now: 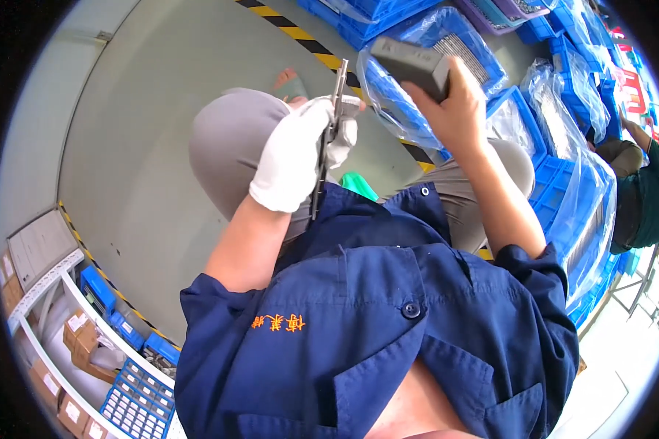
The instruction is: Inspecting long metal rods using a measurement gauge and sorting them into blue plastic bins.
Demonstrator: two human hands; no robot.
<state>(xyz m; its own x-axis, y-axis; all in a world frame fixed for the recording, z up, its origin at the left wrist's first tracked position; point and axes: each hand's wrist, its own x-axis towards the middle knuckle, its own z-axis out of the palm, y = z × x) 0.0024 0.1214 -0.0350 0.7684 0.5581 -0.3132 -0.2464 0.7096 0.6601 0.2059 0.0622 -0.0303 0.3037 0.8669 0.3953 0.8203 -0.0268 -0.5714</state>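
Head view: I note the gloved left hand (300, 150) curled round a thin metal bar (340, 82) near the left knee (231, 139), the bare right hand (463, 106) gripping a grey block (411, 64), raised near a blue crate (496, 64).

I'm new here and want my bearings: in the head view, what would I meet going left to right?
Blue parts organizer, white-gloved left hand, dark gray block, co-worker in dark green.
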